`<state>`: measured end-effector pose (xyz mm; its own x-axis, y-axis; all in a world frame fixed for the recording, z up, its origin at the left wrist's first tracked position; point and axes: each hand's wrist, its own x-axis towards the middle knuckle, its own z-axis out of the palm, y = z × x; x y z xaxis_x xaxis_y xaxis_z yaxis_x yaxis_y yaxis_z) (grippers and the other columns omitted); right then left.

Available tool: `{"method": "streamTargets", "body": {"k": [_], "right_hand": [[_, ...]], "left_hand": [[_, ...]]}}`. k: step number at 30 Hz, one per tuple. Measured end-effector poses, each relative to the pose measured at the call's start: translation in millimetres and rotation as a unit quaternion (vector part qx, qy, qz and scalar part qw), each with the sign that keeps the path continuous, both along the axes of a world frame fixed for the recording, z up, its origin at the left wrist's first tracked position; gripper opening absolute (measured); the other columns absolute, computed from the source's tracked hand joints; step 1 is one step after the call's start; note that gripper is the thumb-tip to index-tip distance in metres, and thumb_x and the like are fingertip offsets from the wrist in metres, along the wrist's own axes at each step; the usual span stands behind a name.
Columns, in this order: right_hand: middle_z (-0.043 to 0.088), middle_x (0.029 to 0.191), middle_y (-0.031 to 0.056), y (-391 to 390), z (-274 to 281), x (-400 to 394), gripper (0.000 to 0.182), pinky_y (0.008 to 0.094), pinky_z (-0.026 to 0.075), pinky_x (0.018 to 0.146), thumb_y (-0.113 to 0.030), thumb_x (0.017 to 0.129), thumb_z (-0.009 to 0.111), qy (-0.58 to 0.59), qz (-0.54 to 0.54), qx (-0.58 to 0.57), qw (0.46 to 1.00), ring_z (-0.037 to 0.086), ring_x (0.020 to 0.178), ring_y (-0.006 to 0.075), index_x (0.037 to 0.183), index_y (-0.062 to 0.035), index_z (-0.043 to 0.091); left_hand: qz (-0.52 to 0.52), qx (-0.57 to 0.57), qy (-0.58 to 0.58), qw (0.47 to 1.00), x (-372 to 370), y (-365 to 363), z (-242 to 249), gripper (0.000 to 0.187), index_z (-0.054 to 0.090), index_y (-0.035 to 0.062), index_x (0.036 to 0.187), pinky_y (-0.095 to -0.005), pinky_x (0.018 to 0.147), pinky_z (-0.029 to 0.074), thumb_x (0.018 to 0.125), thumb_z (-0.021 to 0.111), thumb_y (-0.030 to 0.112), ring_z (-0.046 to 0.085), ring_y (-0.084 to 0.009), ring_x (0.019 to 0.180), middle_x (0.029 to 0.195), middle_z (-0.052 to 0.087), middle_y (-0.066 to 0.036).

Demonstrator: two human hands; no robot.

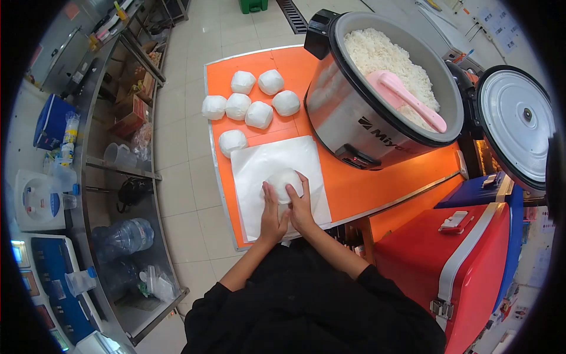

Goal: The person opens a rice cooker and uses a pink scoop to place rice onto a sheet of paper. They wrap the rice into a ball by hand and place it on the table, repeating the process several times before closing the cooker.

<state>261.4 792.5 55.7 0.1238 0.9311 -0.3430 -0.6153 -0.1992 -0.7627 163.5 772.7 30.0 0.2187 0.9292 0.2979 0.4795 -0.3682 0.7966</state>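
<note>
Between my two hands is a round white bundle (284,184), apparently wrapped in paper, above a stack of white paper sheets (250,168). My left hand (272,217) is cupped against its near left side. On the right side, my right hand (302,207) curves round it with the thumb on its near face. What lies inside the wrapping is hidden. Several similar white bundles (259,115) sit on the orange tabletop (271,59) beyond the paper. One bundle (233,143) touches or nearly touches the stack's far left corner.
A large rice cooker (345,118) full of white rice (383,50) stands at the right, with a pink rice paddle (407,97) in it. Its lid (516,112) hangs open. Nearer are a red cooler box (436,248) and a blue one (513,236). Metal shelving (97,112) lines the left.
</note>
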Motion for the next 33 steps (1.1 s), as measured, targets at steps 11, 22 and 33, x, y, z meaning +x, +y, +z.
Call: {"method": "streamTargets", "body": {"k": [11,22,33], "right_hand": [[0.045,0.124,0.0106,11.7,40.4,-7.3,0.065,0.0291,0.040,0.091,-0.003,0.077,0.064,-0.248,0.090,0.152,0.953,0.045,0.111,0.0167,0.134,-0.0031,0.034],[0.046,0.114,0.0209,181.7,-52.0,9.9,0.051,0.0357,0.044,0.080,-0.017,0.073,0.070,-0.452,-0.012,0.003,0.892,0.051,0.098,0.0278,0.109,0.0020,0.039],[0.051,0.112,0.0186,123.1,191.5,43.9,0.035,0.0403,0.040,0.091,-0.004,0.079,0.055,-0.730,-0.014,0.226,0.645,0.050,0.107,0.0324,0.113,0.0009,0.049]], "left_hand": [[0.186,-0.299,-0.522,0.777,12.3,28.3,88.8,0.056,0.032,0.0009,0.129,-0.0311,0.094,0.036,0.081,0.062,0.008,0.042,-0.0202,0.114,0.125,0.040,-0.013],[0.016,-0.137,0.060,0.989,-29.5,59.7,-22.3,0.059,0.039,0.0085,0.128,-0.0455,0.103,0.024,0.077,0.064,0.027,0.028,-0.0338,0.128,0.133,0.035,-0.020],[-0.195,-0.057,0.286,0.936,-18.1,43.4,-6.9,0.053,0.048,0.0173,0.122,-0.0607,0.099,0.023,0.071,0.060,0.019,0.030,-0.0289,0.127,0.131,0.039,-0.009]]}}
